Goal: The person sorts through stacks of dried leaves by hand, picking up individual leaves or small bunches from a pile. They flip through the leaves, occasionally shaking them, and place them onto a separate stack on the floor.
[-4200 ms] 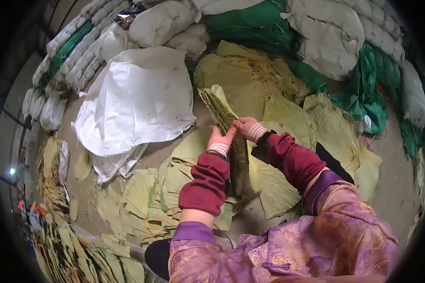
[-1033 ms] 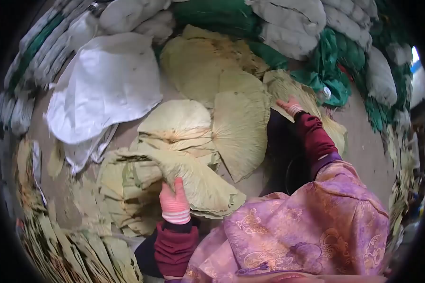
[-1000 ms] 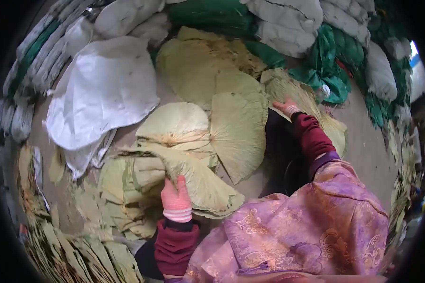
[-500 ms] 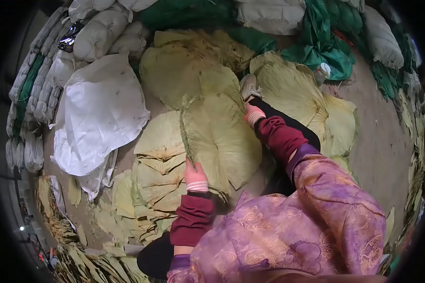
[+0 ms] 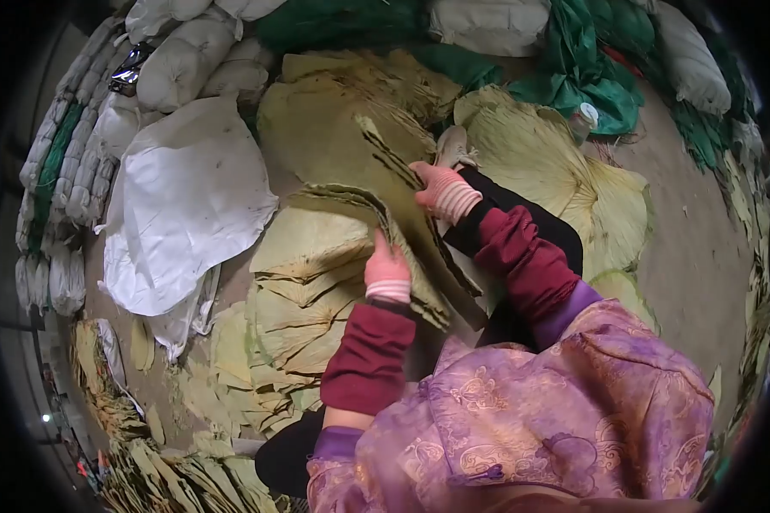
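Both my hands wear pink gloves and hold one thick stack of large dried yellow-green leaves (image 5: 406, 224), tilted up on edge in front of me. My left hand (image 5: 387, 271) grips the stack's near left side. My right hand (image 5: 441, 190) grips its far edge, close to my shoe (image 5: 452, 147). Under the stack lies a pile of folded leaves (image 5: 304, 291) on the floor.
A white sack (image 5: 188, 201) lies flat on the left. Stuffed white sacks (image 5: 180, 60) and green netting (image 5: 590, 77) ring the back. More spread leaves (image 5: 556, 171) lie on the right. Bundled leaves (image 5: 171, 470) sit at the lower left.
My right hand came back from the leaves on the right and took the stack's far edge. The big flat leaves are now gathered and tilted up between both hands.
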The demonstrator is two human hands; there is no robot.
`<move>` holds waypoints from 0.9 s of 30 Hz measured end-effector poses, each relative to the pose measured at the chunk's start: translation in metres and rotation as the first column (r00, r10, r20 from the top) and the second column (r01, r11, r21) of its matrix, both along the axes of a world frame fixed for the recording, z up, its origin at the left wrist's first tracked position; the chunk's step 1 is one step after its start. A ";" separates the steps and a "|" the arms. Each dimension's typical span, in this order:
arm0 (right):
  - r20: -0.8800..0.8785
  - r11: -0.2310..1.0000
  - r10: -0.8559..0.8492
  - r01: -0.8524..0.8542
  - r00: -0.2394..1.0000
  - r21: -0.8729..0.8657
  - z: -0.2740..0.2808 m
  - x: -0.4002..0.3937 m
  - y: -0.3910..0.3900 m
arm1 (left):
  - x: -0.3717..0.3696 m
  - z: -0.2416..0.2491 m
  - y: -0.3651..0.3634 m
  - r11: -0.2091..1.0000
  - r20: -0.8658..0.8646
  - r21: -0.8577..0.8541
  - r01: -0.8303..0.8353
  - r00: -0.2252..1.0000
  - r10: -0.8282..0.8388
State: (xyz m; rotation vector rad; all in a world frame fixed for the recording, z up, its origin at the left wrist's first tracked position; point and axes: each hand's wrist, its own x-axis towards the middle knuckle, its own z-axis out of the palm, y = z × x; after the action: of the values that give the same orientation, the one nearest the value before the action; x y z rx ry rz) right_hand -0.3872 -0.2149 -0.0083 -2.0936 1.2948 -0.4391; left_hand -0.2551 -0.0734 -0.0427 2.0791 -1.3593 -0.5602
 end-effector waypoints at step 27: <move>0.163 0.911 0.024 -0.088 0.986 0.402 -0.156 -0.008 0.040 | 0.043 -0.102 0.007 0.979 -0.922 0.177 0.105 -0.331 0.202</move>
State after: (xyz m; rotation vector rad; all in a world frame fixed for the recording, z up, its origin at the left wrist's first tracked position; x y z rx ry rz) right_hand -0.3952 -0.1748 -0.1647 -1.7053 1.1204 -0.2702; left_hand -0.2125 -0.0665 -0.1446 0.7765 0.0016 -1.8991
